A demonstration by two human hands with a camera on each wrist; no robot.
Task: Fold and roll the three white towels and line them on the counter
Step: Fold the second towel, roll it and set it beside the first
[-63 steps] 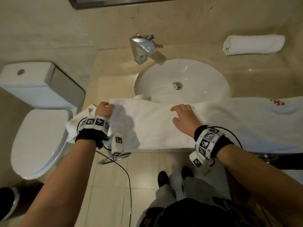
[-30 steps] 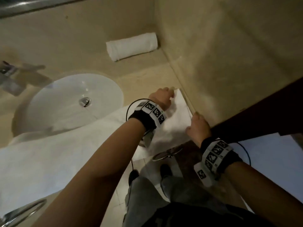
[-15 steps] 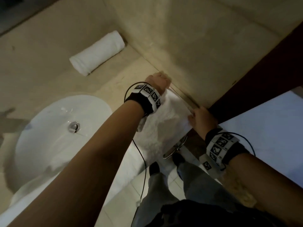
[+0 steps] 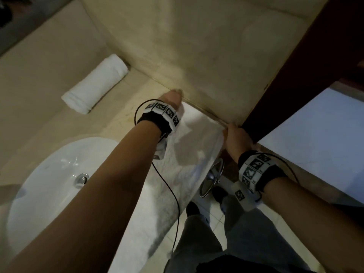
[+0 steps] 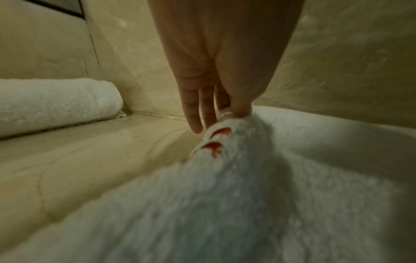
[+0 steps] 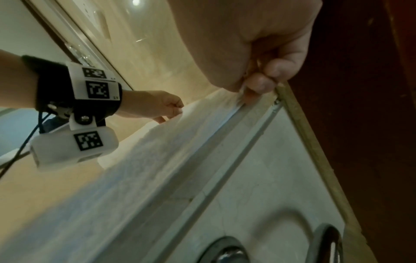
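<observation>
Left hand (image 4: 171,99) and right hand (image 4: 235,138) each pinch a corner of the flat towel (image 4: 189,154); uneven pulling could drag it off the worktop (image 4: 126,119) toward six o'clock.

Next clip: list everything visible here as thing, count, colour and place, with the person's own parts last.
Rolled towel: one, white, at the counter's back by the wall corner.
Flat towel: one, white with a red mark, spread along the counter's front edge.
Counter: one, beige.
Sink: one, white, set into the counter.
Towel ring: one, chrome, below the counter's front edge.
Left hand: pinches the flat towel's far corner.
Right hand: pinches its near corner.
Wrist bands: two, black with white tags.
</observation>
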